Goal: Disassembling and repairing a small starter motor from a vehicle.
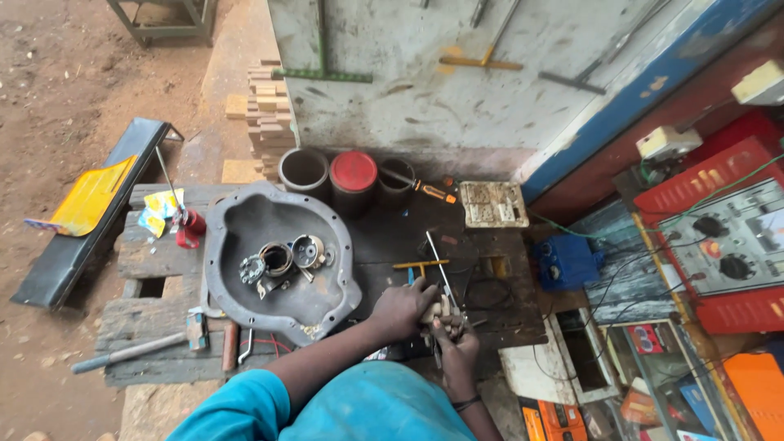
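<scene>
Left hand (402,309): closed over a small tan part (434,312), gripping it from the left.
Right hand (454,343): curled up from the near side around the same part, fingers narrow.
Tan part: near edge of the dark workbench (384,237), between both hands.
Thin metal rod (441,269): rises far from the hands, tilted.
Grey metal housing (245,214): left of the hands, holding small round parts (278,259).
Hammer (135,349): far left, near edge.

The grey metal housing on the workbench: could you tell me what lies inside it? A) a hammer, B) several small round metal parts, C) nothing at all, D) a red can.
B: several small round metal parts sit in the hollow of the grey metal housing; the hammer and red can lie outside it.
</scene>
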